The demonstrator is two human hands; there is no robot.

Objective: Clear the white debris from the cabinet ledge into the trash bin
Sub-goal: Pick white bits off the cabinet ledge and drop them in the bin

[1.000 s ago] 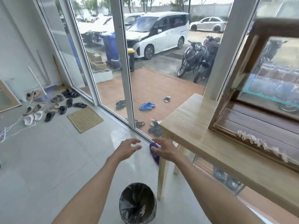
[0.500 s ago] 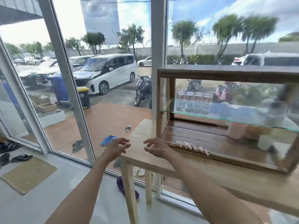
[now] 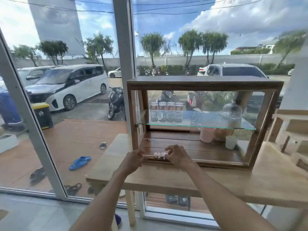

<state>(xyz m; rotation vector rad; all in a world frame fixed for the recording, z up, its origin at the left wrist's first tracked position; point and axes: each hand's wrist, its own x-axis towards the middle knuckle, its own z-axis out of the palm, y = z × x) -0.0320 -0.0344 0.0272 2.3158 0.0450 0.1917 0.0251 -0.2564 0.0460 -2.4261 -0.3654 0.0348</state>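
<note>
A small heap of white debris (image 3: 160,155) lies on the front ledge of the dark wooden cabinet (image 3: 216,160), near its left end. My left hand (image 3: 134,160) is just left of the heap, fingers curled and resting at the ledge. My right hand (image 3: 177,155) is at the heap's right side, fingers bent and touching or nearly touching it. The debris sits between the two hands. Whether either hand grips any of it is unclear. The trash bin is out of view.
The cabinet stands on a light wooden table (image 3: 233,182) against a glass wall (image 3: 75,97). Inside are several glass jars (image 3: 166,111) on a glass shelf, a pink cup (image 3: 207,134) and a white cup (image 3: 230,141). A light wooden rack (image 3: 291,130) stands at right.
The view swung up from the floor and the bin to the cabinet. Both hands moved forward to the ledge and now flank the debris, which looks bunched into a shorter heap.
</note>
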